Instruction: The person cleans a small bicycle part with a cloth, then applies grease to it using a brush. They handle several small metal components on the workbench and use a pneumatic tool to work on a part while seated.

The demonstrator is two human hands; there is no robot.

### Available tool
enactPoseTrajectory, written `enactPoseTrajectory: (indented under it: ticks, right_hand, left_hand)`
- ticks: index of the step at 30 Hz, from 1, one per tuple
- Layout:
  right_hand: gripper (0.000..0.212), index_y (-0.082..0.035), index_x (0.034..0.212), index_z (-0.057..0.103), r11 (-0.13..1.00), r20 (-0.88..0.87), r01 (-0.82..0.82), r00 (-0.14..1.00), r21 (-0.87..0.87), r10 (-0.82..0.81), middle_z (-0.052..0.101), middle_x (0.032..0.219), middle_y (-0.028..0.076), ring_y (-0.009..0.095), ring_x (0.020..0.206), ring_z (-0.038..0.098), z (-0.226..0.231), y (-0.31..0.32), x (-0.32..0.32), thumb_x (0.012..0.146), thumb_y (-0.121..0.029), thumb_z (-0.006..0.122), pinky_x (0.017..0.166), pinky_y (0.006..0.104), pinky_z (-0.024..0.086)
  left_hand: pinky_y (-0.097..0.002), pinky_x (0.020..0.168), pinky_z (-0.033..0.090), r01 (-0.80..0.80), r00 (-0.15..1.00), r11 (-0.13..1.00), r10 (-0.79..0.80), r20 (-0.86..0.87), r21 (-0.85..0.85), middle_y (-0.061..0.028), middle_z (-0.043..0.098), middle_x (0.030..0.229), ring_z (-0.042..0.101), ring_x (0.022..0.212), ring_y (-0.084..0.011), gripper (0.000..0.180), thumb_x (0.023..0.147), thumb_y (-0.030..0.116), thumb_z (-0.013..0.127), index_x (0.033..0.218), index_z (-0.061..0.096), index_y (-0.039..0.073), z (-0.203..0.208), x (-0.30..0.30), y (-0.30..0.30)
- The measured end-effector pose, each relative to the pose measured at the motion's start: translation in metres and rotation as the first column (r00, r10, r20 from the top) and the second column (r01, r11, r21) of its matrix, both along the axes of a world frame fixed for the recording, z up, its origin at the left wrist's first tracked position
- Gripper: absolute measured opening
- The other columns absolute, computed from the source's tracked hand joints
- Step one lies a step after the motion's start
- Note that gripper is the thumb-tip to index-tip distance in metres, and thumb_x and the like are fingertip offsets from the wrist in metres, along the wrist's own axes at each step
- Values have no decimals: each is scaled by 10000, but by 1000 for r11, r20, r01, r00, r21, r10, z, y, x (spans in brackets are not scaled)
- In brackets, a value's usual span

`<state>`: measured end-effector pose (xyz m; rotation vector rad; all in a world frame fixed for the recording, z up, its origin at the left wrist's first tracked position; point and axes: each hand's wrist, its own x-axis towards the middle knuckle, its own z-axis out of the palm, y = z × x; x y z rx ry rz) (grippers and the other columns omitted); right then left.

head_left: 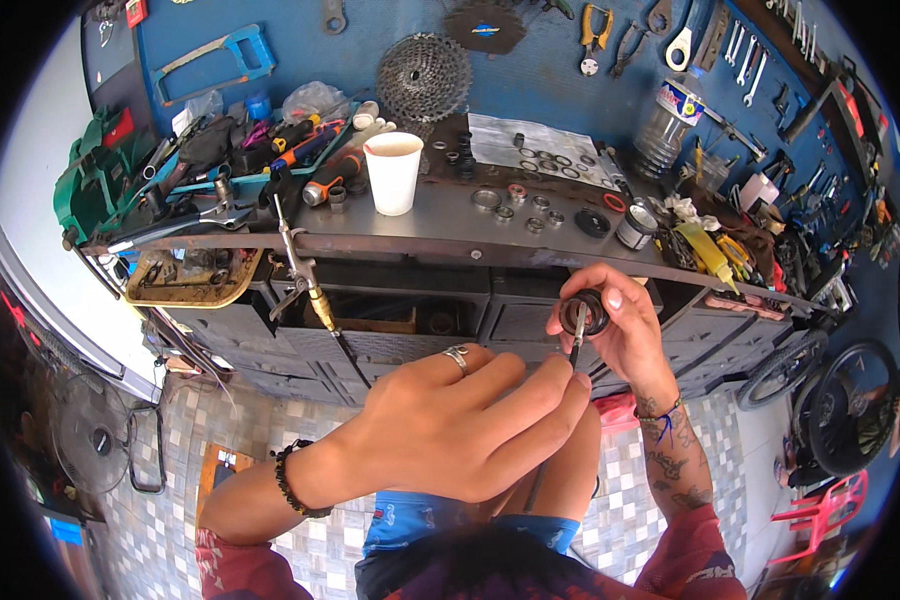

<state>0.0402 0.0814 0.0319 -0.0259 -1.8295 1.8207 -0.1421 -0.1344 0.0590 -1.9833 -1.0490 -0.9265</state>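
My left hand [480,420], wearing a ring, reaches across from the lower left. Its fingers are closed on a slim dark-handled brush [577,345] with a pale tip. That tip is inside or against a dark ring-shaped part [583,313], pinched between the thumb and fingers of my right hand [625,325]. Both hands are held in front of the workbench's edge, above my knees. On the metal bench top [430,220] lie several bearings and rings [537,203], a red ring [614,202], a black round part [591,223] and a small tin [636,228].
A white paper cup [393,175] stands near the bench edge, beside a heap of tools [260,150]. An air blow gun [305,265] hangs at the front. A plastic bottle [668,125] stands at the back right. A blue tool wall [530,80] rises behind.
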Motion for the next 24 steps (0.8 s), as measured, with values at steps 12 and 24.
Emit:
enactPoseTrajectory:
  ticks: [12,24]
  right_hand:
    - [542,26,1276,641,993,9,107,994,42,-108,780,1104,247,228,964,775,0,-8,-5,1098,-485,674,748,352,627]
    - [418,13,1360,649,996,-53,-18,998,84,23,745,1278,189,314,1277,720,2,-2,-4,1077,-277,749,1109,439,554]
  left_hand:
    - [-270,669,528,-37,998,999,36,-61,-16,-73,717,1116,664,759,-157,355,833,215,740,1137,761,32,-1,0,4]
    - [-273,606,472,-105,993,994,106,-60,13,-35,652,961,641,738,-144,267,834,198,752,1054,753,47,6,8,5]
